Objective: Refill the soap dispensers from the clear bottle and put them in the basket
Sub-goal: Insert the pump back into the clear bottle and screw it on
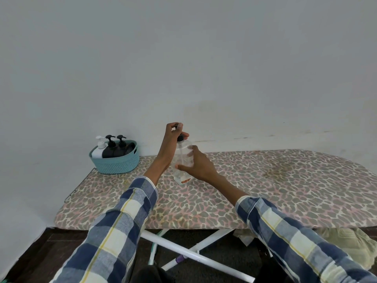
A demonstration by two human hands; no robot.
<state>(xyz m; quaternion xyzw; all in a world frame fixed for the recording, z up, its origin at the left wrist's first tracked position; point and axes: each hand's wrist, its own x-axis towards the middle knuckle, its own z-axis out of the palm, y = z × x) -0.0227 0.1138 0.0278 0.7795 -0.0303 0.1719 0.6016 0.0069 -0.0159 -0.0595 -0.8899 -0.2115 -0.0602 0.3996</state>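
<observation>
Soap dispensers, one white [99, 149] and two black [110, 149] [122, 147], are already stood together in the teal basket [116, 165] at the far left corner of the ironing board [265, 190], against the wall. Well apart from the basket, near the middle of the board, the clear bottle [182, 160] is held upright with its base resting on the patterned cover. Its body is wrapped by the right hand [199, 165], thumb on the near side and fingers curled round the far side. The black pump top [180, 138] is pinched from above by the left hand [173, 132], its fingertips closed round the head; how tightly cannot be told.

The step in hand is judged to be the fitting or turning of the pump collar on the clear bottle. It is best done with the body kept pressed down on the board so that it cannot tip on the soft cover, and with the turning made at the collar and not at the nozzle. The thin wall should be squeezed only lightly, lest liquid be pushed out.
</observation>
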